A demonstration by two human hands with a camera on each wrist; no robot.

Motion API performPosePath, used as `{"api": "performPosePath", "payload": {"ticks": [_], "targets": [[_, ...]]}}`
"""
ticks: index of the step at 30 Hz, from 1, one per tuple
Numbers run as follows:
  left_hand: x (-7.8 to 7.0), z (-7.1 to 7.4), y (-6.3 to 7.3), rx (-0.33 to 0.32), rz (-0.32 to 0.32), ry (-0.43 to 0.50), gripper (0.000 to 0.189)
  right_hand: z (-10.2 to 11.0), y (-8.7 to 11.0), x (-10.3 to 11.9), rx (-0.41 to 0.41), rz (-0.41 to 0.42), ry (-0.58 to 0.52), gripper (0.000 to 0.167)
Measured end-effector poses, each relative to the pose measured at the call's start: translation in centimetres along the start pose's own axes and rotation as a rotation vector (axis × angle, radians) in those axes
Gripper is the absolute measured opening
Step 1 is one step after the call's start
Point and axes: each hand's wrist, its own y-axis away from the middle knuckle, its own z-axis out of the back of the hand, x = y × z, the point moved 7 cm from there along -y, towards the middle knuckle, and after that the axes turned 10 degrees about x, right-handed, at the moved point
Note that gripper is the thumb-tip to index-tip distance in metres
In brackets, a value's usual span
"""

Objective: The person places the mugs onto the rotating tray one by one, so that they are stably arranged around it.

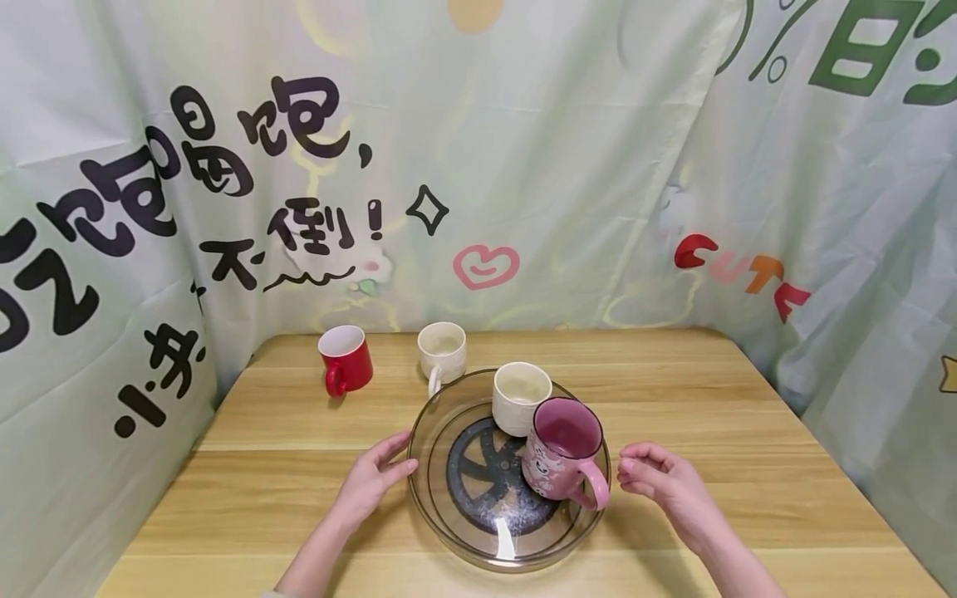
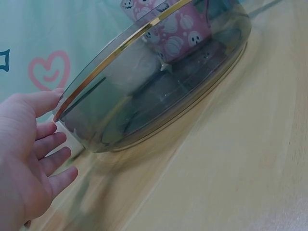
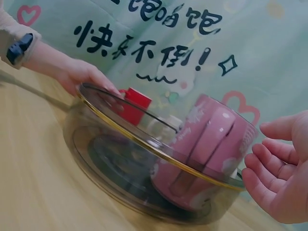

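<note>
Loose-fingered left hand point(image 1: 366, 486) touches the bowl point(image 1: 430, 492), seemingly steadying it; empty right hand point(image 1: 670, 490), beside the pink mug point(image 1: 557, 453), likely needs a hold.

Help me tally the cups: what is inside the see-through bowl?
The bowl holds a pink mug and a white cup; in the head view, they hide what is directly beneath them.

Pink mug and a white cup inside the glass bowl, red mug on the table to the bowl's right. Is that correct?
Wrong side: the head view shows the red mug on the table to the left of the glass bowl. The rest holds.
</note>
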Motion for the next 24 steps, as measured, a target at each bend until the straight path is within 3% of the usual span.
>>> {"api": "performPosePath", "payload": {"ticks": [5,11,15,24], "targets": [[-0.1,0.1,0.1,-0.009,-0.006,-0.011,0.051,0.9,-0.3,0.1,-0.102,-0.031,0.119,0.012],[0.1,0.1,0.2,-0.017,-0.008,-0.018,0.051,1.5,-1.0,-0.5,-0.1,0.022,0.254,0.034],[0.1,0.0,0.3,-0.023,-0.005,-0.025,0.05,1.8,-1.2,-1.4,-0.053,0.013,0.334,0.048],[-0.3,0.0,0.4,-0.025,-0.003,-0.036,0.049,1.5,-2.0,-2.5,0.2,0.11,0.301,0.06]]}}
